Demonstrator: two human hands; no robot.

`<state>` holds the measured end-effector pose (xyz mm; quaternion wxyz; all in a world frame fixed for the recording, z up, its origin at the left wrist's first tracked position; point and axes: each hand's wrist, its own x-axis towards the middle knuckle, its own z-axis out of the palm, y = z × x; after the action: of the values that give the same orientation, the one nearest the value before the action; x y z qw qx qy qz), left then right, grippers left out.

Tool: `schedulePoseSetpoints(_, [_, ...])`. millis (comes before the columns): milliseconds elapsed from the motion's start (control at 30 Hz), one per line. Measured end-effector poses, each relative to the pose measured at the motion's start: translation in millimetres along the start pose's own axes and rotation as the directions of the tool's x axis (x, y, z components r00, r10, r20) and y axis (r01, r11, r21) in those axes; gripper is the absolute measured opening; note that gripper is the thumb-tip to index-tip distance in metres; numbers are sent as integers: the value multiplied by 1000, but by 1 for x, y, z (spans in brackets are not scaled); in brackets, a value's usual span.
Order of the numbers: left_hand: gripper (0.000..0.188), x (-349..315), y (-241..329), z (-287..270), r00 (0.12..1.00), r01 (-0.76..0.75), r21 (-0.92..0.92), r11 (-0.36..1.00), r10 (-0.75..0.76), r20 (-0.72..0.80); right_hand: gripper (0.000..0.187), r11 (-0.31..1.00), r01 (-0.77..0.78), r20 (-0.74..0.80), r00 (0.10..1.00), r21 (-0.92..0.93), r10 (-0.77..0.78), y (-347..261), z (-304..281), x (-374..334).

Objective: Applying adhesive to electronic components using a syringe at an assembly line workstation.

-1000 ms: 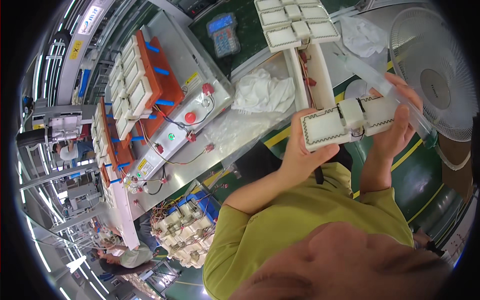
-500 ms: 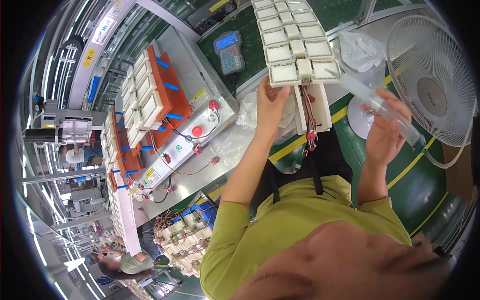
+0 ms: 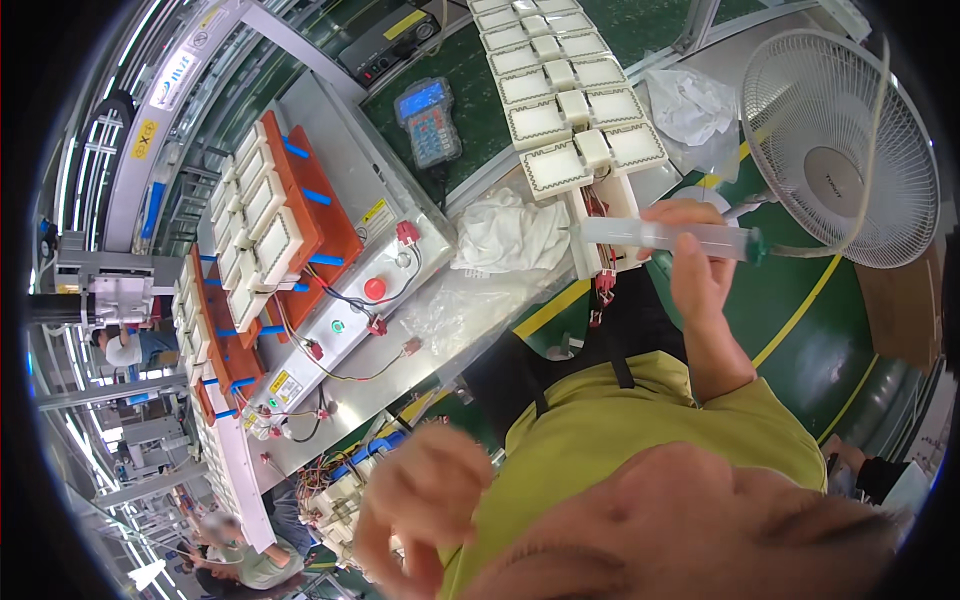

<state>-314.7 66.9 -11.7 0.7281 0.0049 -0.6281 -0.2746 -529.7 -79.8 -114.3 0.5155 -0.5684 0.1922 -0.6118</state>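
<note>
Right hand [image 3: 697,268]: fingers wrapped around translucent syringe [image 3: 612,232].
Left hand [image 3: 425,495]: near left, blurred, loosely curled; hold can't be made out.
White trays [image 3: 538,122]: far, in rows.

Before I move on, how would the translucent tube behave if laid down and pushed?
The translucent tube in the right hand would probably roll, as it looks round. It seems fairly stiff, projecting straight out of the grip, and likely light, since one hand holds it.
</note>
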Motion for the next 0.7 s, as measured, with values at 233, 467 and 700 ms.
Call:
schedulePoseSetpoints(233, [65,5,25,3,968,34,-31,999,-25,250,19,998,-45,59,997,-52,48,0,7,-2])
schedulePoseSetpoints(467, [30,8,48,-24,941,-49,-41,998,60,333,18,994,-63,52,996,-93,68,10,32,-3])
schedulePoseSetpoints(700, [22,-21,131,-80,954,288,623,728,-278,-116,26,984,-129,-7,992,-127,129,28,29,-12])
